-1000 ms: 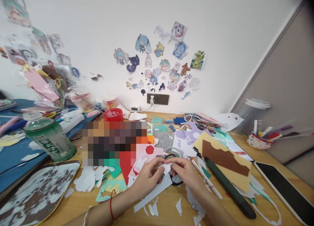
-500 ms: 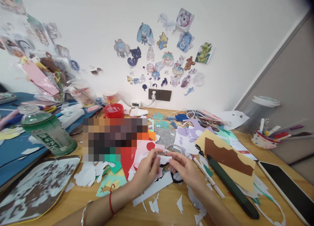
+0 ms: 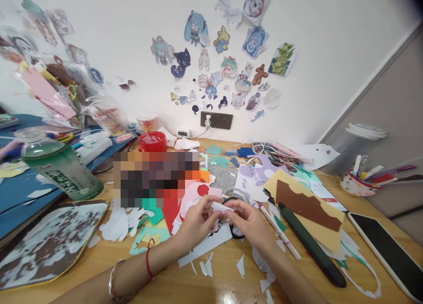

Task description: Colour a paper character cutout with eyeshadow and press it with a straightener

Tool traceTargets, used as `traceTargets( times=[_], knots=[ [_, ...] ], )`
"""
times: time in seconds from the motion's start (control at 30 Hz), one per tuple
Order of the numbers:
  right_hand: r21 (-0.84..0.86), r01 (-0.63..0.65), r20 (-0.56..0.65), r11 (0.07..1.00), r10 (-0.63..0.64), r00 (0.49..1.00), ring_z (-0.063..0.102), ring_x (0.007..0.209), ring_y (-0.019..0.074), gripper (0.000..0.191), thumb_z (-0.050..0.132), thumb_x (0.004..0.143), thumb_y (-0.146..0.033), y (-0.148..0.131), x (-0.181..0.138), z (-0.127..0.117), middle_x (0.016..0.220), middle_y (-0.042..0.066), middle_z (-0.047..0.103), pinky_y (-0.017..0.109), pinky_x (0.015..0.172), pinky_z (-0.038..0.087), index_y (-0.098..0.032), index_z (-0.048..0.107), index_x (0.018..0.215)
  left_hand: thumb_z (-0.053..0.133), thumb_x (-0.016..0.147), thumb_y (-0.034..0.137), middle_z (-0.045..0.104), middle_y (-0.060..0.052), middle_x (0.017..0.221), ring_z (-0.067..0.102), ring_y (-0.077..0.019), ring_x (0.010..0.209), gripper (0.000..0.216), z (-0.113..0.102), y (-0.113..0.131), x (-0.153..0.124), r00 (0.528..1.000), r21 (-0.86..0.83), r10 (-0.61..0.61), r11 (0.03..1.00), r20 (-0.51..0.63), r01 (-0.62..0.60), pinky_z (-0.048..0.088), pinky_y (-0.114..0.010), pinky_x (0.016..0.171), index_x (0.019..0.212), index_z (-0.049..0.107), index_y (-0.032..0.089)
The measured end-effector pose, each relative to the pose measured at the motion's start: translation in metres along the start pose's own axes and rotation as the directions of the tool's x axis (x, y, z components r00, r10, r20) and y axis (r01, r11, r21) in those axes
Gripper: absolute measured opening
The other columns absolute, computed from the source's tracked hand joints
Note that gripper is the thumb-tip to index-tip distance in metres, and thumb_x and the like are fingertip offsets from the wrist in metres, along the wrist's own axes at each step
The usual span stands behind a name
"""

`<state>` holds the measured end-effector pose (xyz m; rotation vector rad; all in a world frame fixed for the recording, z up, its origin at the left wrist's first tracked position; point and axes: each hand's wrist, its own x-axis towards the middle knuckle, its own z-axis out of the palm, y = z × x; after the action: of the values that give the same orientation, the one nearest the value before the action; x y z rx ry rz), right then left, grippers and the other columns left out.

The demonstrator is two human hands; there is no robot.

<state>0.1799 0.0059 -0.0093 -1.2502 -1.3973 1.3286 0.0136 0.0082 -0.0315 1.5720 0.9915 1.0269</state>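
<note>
Here, two hands point(image 3: 198, 221) point(image 3: 247, 217), apparently one white paper point(image 3: 222, 207) pinched between

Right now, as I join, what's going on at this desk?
A person's left hand and right hand share a fingertip grip on a small piece of white paper. A white paper strip lies just below them, with white paper scraps scattered nearer on the wooden table. A white marker lies right of the hands.

Left hand point(image 3: 197, 220), right hand point(image 3: 247, 218), pinching white paper point(image 3: 222, 207)
</note>
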Motion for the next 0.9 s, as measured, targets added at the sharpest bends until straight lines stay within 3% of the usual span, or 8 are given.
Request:
traceTargets(
  times=[0.23,0.43,0.9],
  knots=[
    [-0.008,0.003,0.047,1.000,-0.003,0.999,0.065,0.076,0.0169,0.024,0.064,0.074,-0.038,-0.002,-0.001,-0.002,0.082,0.004,0.070,0.026,0.066,0.048,-0.018,0.064,0.087,0.051,0.085,0.034,0.060,0.001,0.065,0.053,-0.0100,0.049,0.018,-0.002,0.006,0.002,0.998,-0.035,-0.052,0.998,-0.028,0.051,0.041,-0.021,0.049,0.092,0.051,0.018],
    [-0.060,-0.013,0.026,0.998,0.014,1.000,0.059,0.061,0.0130,0.023,0.060,0.076,-0.039,-0.010,-0.002,-0.002,0.068,0.001,0.065,0.023,0.056,0.044,-0.018,0.067,0.081,0.049,0.086,0.039,0.058,0.002,0.056,0.053,-0.0102,0.046,0.026,-0.001,0.008,0.001,0.997,-0.072,-0.075,0.994,0.015,0.076,0.042,-0.021,0.047,0.073,0.051,0.017],
    [-0.083,-0.052,0.045,0.995,0.056,0.997,0.052,0.054,0.0109,0.023,0.065,0.070,-0.039,-0.005,0.002,-0.005,0.063,0.000,0.062,0.023,0.052,0.040,-0.017,0.066,0.074,0.045,0.087,0.045,0.062,-0.001,0.058,0.055,-0.0101,0.047,0.034,-0.003,0.008,0.002,0.994,-0.097,-0.095,0.990,0.050,0.100,0.045,-0.021,0.050,0.073,0.056,0.015]
  ],
)
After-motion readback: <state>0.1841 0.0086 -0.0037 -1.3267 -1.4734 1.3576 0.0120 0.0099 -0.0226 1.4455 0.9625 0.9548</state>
